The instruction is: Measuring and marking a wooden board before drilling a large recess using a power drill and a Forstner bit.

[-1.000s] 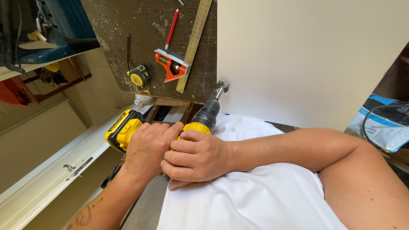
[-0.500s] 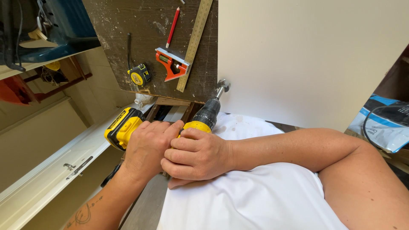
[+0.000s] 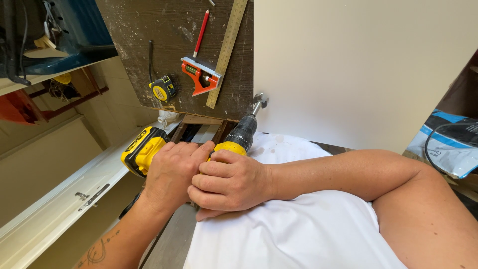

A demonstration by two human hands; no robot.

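While hands [image 3: 209,179] on drill [image 3: 199,144]: white panel [image 3: 358,69] w/ dark, paint-flecked bench [image 3: 174,35] alongside.

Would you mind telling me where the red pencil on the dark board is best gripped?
Take the red pencil around the middle of its shaft, pinching from above across its width. It lies flat on the dark board, with bare board on its left; the long ruler lies close on its right.

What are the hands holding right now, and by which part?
Both hands, left hand and right hand, grip the yellow cordless drill around its handle and rear body.
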